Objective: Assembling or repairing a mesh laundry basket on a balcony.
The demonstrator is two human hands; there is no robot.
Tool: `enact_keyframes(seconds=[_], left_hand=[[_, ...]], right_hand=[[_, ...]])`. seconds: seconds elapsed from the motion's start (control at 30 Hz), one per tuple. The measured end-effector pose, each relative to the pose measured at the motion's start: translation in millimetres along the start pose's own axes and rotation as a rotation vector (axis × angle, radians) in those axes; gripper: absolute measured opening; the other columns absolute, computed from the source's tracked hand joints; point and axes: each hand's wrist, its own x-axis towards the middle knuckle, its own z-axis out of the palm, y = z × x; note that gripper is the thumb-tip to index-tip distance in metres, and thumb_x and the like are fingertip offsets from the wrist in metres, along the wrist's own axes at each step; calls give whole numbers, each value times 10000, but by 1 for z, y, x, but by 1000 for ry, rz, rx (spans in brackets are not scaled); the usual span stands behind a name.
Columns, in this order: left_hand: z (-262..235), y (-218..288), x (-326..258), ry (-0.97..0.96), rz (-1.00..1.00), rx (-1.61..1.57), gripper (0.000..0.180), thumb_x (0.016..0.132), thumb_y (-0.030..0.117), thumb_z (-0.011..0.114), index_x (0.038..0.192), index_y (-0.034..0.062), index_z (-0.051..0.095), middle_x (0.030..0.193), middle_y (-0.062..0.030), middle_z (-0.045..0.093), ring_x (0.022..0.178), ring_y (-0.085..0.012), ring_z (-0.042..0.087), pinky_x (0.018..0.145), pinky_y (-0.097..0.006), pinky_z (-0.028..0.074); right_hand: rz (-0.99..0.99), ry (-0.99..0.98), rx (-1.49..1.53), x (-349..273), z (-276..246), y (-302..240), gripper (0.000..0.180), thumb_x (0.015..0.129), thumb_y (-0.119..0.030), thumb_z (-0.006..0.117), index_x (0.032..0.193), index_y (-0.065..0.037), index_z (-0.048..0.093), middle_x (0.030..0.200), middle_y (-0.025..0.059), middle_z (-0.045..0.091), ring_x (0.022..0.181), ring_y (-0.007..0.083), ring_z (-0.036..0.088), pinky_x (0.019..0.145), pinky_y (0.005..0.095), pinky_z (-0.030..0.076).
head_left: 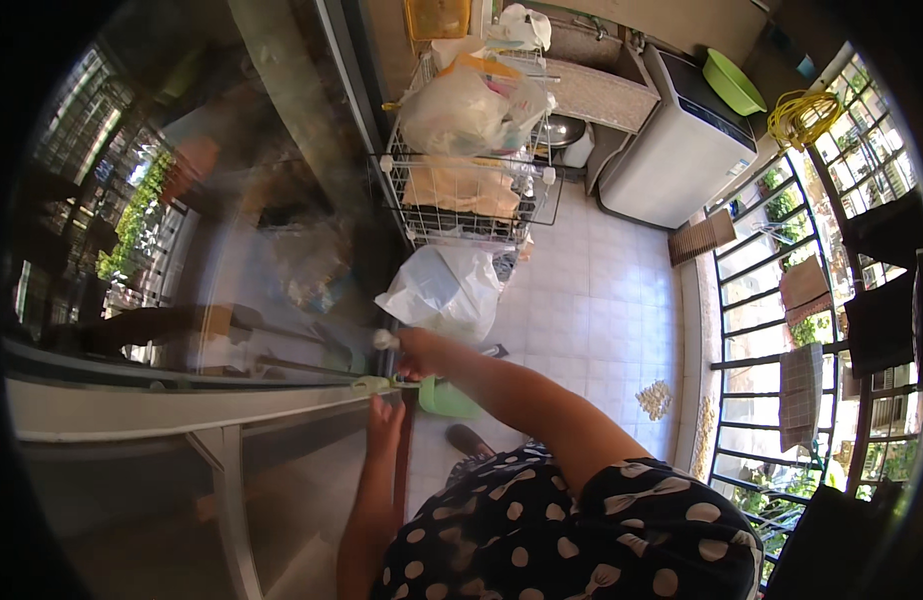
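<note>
**Two hands at the glass door's rail, dustpan waiting below**

Out on a tiled balcony, up against a big glass door [182, 230] full of reflections. Right hand [414, 350] stretched forward, fist closed round a small white knob-like piece [384, 339], thumb side up; whether that is a handle end or a bottle cap, impossible to tell from here. Arm held long and straight, apparently to reach the spot where the horizontal metal rail [162, 405] meets the door's edge. Left hand [385, 420] raised from below, fingers up and touching the rail's end beside a pale green scrap, perhaps a cloth [374, 384]; grip there hard to read, more a steadying press than a clasp, so no saying whether closed or loose.

Just under the right wrist, a green dustpan [448, 399], near the feet and within easy reach. Dark shoe [470, 439] planted beside it. Behind the hands, a white plastic bag [444, 288] slumped on the floor against a wire rack [472, 195] loaded with more bags. Farther off, a white washing machine [682, 150] with a green basin [734, 82] on top, black railing [772, 330] on the right.
</note>
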Motion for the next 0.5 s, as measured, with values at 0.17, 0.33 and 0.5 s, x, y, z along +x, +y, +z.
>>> enact_keyframes(seconds=[0.17, 0.33, 0.5], left_hand=[[-3, -65, -95, -78, -226, 84, 457, 885, 222, 651, 1263, 1, 519, 1021, -115, 637, 800, -173, 603, 711, -329, 500], [18, -34, -112, -479, -96, 75, 356, 951, 213, 543, 1264, 44, 513, 965, -63, 595, 871, -132, 574, 705, -288, 466], [88, 13, -76, -624, -218, 981, 407, 964, 229, 513, 1337, 83, 442, 1078, -52, 569, 1008, -177, 569, 820, -335, 457]], right_hand=[[11, -162, -202, 15, 55, -21, 428, 887, -409, 565, 1151, -73, 536, 789, 161, 676, 567, 311, 652, 551, 392, 521], [-480, -2, -1179, 28, 15, -27, 503, 867, -261, 645, 1310, -137, 442, 1022, 237, 638, 828, 355, 683, 733, 379, 543], [-1117, -89, -1464, -11, -79, -18, 599, 730, -215, 760, 1266, -97, 520, 1441, 264, 312, 1036, 410, 607, 884, 442, 519]])
